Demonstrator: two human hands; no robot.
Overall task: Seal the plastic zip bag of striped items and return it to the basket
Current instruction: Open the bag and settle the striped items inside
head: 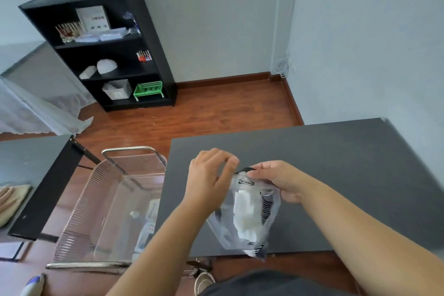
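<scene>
A clear plastic zip bag [247, 218] with white and dark-striped items inside hangs over the near edge of the dark grey table [336, 163]. My right hand [281, 182] pinches the bag's top edge at its right side. At the top left corner, my left hand [211, 175] has its thumb and fingers closed on the zip strip. The wire basket [96, 199] with a clear liner stands on the floor to the left of the table, apart from the bag.
A second dark table [31, 175] lies at the left, beyond the basket. A black bookshelf [115, 50] with a green crate stands against the far wall. Wooden floor lies between the tables and the shelf.
</scene>
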